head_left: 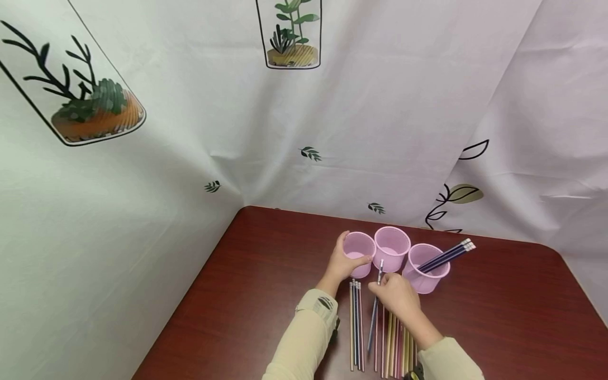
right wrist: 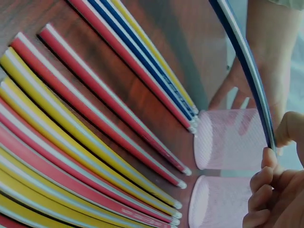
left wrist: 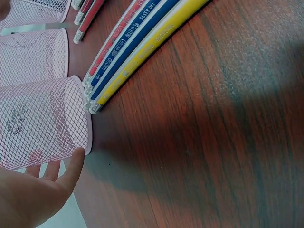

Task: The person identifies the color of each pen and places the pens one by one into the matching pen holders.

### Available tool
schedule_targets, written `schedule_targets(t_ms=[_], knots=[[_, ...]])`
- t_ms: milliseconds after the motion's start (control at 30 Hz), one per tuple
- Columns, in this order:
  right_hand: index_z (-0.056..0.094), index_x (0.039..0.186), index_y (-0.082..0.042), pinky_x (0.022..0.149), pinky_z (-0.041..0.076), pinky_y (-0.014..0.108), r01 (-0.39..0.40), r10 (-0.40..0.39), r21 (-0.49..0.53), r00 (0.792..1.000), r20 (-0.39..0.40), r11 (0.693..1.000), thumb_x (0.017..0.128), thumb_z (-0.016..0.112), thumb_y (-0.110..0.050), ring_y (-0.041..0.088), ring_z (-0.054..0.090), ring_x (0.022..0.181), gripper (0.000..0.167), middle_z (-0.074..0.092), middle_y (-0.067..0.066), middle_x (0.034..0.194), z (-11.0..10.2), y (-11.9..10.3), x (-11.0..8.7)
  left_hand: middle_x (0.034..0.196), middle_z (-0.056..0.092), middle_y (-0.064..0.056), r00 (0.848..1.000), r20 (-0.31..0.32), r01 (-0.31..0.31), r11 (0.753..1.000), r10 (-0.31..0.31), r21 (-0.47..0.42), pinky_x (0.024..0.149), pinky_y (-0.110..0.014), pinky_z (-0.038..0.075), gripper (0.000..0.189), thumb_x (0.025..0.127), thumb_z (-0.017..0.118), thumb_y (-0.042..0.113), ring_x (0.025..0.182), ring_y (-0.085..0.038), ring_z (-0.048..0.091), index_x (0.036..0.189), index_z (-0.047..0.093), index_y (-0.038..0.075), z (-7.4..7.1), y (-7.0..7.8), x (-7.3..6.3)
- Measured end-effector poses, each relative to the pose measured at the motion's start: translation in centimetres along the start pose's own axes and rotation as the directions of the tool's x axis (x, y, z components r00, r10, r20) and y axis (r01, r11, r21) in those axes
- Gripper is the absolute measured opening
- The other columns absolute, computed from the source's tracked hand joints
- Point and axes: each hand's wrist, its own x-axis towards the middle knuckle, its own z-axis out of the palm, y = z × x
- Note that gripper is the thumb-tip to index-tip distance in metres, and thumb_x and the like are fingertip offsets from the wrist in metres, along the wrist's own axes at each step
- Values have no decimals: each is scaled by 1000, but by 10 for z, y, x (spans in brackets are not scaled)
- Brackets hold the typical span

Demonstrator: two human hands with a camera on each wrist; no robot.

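My left hand (head_left: 341,264) holds the left pink mesh pen cup (head_left: 361,271), thumb along its near side and fingers round the far side. In the left wrist view the thumb (left wrist: 73,168) touches that cup's edge. My right hand (head_left: 399,296) pinches a blue pencil (head_left: 372,326) by its upper part, eraser end up, in front of the middle pink cup (head_left: 395,262). The right wrist view shows the blue-and-white striped pencil (right wrist: 247,61) between thumb and fingers. Several dark blue pencils (head_left: 446,257) lean in the right pink cup (head_left: 425,285).
A small bundle of yellow, blue and red pencils (head_left: 355,327) lies before the left cup. Several red and yellow pencils (right wrist: 85,118) lie in a row under my right forearm. The brown table (head_left: 266,264) meets a patterned cloth (head_left: 380,132) behind.
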Motion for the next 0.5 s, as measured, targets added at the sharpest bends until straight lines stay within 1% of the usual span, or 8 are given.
schedule_targets(t_ms=[67, 267, 500], knots=[[46, 56, -14, 44, 30, 30, -4, 4, 16, 1000, 1, 1000, 72, 63, -31, 15, 40, 48, 28, 44, -2, 52, -5, -2, 0, 136, 44, -16, 1000, 0, 1, 1000, -1, -5, 97, -45, 38, 94, 64, 86, 21, 116, -33, 47, 141, 33, 14, 0, 0, 0], [44, 59, -13, 44, 29, 29, 24, -24, 45, 1000, 4, 999, 74, 62, -28, 15, 40, 50, 28, 43, -1, 53, -17, -4, 2, 136, 44, -16, 1000, 0, 3, 1000, -3, -20, 97, -46, 37, 94, 64, 85, 20, 116, -34, 47, 141, 32, 12, -1, 2, -1], [45, 65, -12, 47, 31, 29, 62, -57, 109, 997, -56, 992, 74, 61, -22, 16, 41, 52, 21, 41, -1, 54, -28, 0, 8, 136, 44, -15, 1000, -2, 4, 1000, -4, -17, 97, -44, 38, 94, 63, 86, 19, 116, -31, 47, 141, 33, 12, 0, 0, 1]])
